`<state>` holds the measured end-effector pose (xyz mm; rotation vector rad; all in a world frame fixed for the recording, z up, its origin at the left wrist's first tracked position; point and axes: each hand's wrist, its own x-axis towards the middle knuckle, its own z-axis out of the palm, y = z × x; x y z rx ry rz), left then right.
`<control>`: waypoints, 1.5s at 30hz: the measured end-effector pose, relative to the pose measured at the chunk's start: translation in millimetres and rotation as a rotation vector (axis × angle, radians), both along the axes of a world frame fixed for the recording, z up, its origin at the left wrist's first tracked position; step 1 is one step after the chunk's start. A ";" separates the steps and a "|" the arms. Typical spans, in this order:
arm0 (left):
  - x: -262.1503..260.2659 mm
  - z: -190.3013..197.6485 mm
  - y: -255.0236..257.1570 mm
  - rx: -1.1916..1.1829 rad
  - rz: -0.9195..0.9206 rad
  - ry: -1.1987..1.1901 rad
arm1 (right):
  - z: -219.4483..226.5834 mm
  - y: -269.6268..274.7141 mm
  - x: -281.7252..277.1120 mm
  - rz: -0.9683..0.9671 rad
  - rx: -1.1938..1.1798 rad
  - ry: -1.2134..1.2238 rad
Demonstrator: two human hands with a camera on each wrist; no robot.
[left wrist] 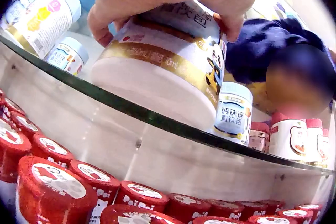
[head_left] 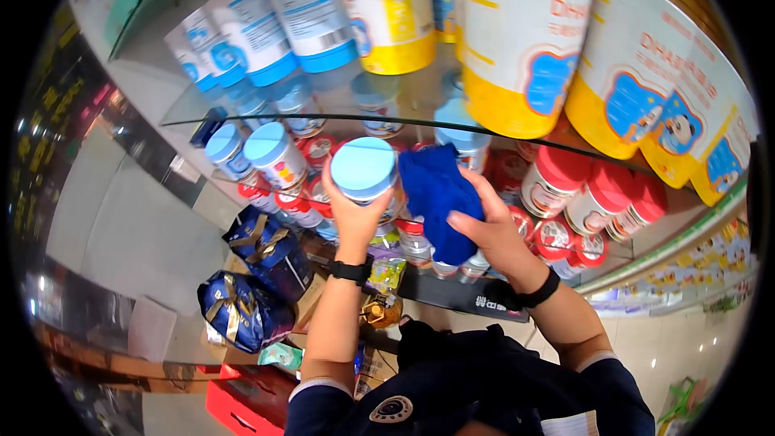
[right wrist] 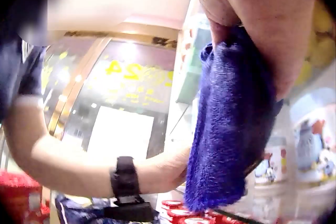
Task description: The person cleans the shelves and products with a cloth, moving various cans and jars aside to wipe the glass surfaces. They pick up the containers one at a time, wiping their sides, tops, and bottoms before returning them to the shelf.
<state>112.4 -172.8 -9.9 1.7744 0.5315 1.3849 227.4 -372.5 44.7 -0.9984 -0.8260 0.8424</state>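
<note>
My left hand (head_left: 355, 214) grips a white jar with a light blue lid (head_left: 363, 168), fingers and thumb around its sides. In the left wrist view the jar's label shows a panda and a gold band (left wrist: 157, 56), and its base is close over the glass shelf edge. A dark blue cloth (head_left: 440, 198) hangs from my right hand (head_left: 504, 234), pinched between thumb and fingers just right of the jar. In the right wrist view the folded cloth (right wrist: 226, 124) hides part of the shelf behind it.
Blue-lidded jars (head_left: 274, 153) stand left on the same glass shelf, red-lidded cans (head_left: 553, 178) to the right. Large yellow and white cans (head_left: 517, 48) fill the shelf above. Red tubs (left wrist: 58, 187) line the level below. Blue gift bags (head_left: 242, 307) and a red crate (head_left: 250, 404) sit lower left.
</note>
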 end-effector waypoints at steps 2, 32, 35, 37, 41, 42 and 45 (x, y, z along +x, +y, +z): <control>0.3 -8.7 6.9 -0.003 0.018 0.003 | 6.7 44.5 -3.4 -0.378 0.175 -0.854; -15.8 -2.9 75.4 0.007 0.116 0.127 | -83.1 -19.4 -9.0 -0.402 -0.135 -0.012; -10.5 2.4 79.1 0.005 0.105 0.131 | -67.9 -9.8 -3.3 -0.407 -0.168 -0.157; -4.9 0.1 87.8 0.000 0.064 0.108 | -56.0 11.0 4.4 -0.299 -0.163 -0.340; -0.1 3.2 98.2 -0.024 0.054 0.113 | -34.6 85.1 19.2 -0.369 -0.083 -0.941; -0.1 6.4 98.3 -0.015 0.065 0.123 | -31.6 106.3 22.8 -0.396 -0.130 -1.014; -2.2 6.3 102.3 -0.008 0.078 0.149 | -19.3 160.4 22.0 -0.480 -0.439 -1.342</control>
